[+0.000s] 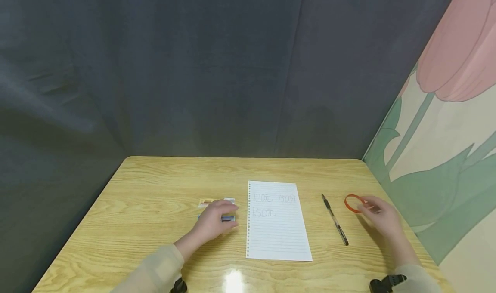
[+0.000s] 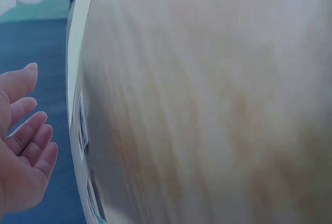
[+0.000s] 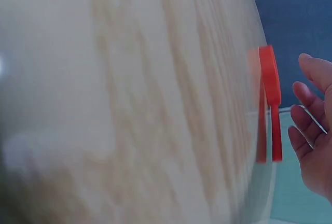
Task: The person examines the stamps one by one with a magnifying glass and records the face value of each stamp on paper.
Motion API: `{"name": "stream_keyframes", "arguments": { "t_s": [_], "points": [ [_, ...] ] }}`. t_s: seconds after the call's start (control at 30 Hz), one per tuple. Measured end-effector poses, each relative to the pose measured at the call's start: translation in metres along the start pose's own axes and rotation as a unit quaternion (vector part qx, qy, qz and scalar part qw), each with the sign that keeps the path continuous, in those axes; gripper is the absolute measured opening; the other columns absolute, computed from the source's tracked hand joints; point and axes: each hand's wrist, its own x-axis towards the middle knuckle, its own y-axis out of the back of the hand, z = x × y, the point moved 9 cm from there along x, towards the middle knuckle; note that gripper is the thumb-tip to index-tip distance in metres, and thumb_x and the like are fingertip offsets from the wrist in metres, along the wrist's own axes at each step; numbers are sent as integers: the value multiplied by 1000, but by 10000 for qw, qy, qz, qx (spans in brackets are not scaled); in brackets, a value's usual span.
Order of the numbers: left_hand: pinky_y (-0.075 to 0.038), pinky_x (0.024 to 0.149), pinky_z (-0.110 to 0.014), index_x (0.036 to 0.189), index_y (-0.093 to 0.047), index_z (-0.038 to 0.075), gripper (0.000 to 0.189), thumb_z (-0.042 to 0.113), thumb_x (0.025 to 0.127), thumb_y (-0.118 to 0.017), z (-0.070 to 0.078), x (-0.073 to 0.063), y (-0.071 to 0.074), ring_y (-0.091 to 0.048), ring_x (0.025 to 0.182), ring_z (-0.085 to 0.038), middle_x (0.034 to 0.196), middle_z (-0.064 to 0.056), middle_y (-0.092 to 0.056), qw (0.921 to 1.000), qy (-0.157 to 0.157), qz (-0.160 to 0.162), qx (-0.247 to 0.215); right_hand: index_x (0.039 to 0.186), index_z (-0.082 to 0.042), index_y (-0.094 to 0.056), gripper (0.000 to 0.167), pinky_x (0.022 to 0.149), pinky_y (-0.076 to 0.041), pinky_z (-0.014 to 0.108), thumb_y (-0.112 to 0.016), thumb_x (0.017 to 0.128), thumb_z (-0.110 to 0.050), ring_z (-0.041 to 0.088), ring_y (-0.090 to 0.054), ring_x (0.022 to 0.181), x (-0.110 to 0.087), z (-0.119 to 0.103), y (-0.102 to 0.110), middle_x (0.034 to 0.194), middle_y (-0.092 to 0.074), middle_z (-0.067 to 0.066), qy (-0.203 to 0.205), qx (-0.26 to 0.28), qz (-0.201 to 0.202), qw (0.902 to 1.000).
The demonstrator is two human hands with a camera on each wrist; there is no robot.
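Note:
My left hand [image 1: 212, 220] hovers over small printed paper pieces [image 1: 228, 218] that look like banknotes, and covers part of them. In the left wrist view its fingers [image 2: 32, 136] are loosely bent, with nothing between them. Over at the right, my right hand [image 1: 381, 214] is above the handle of a red magnifying glass [image 1: 346, 206]. The right wrist view shows a gap between that hand [image 3: 317, 115] and the magnifying glass [image 3: 270, 76], which lies on the table. A sheet of lined paper [image 1: 277, 237] with handwritten figures lies between both hands.
A black pen [image 1: 335, 220] lies right of the lined paper, left of the magnifying glass. The wooden table [image 1: 162, 189] backs onto a dark curtain [image 1: 217, 90]. A wall with a painted tulip [image 1: 438, 181] borders the right side.

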Motion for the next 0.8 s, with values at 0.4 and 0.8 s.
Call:
{"name": "stream_keyframes", "arguments": {
  "t_s": [0.4, 0.8],
  "points": [
    [-47, 102, -48, 119, -71, 4, 43, 18, 81, -83, -37, 16, 18, -58, 115, -33, 120, -11, -66, 9974, 563, 277, 345, 125, 8, -61, 51, 70, -50, 24, -78, 86, -18, 45, -65, 94, -7, 22, 1, 112, -64, 33, 26, -416, -290, 9987],
    [-41, 108, -47, 125, -68, 6, 55, 25, 76, -87, -53, 31, 16, -51, 125, -34, 129, -12, -62, 9963, 782, -6, 359, 134, 9, -54, 61, 83, -43, 25, -75, 89, -26, 50, -52, 114, -12, 39, -4, 125, -57, 34, -352, -254, -597, 9973]
  ]
}}
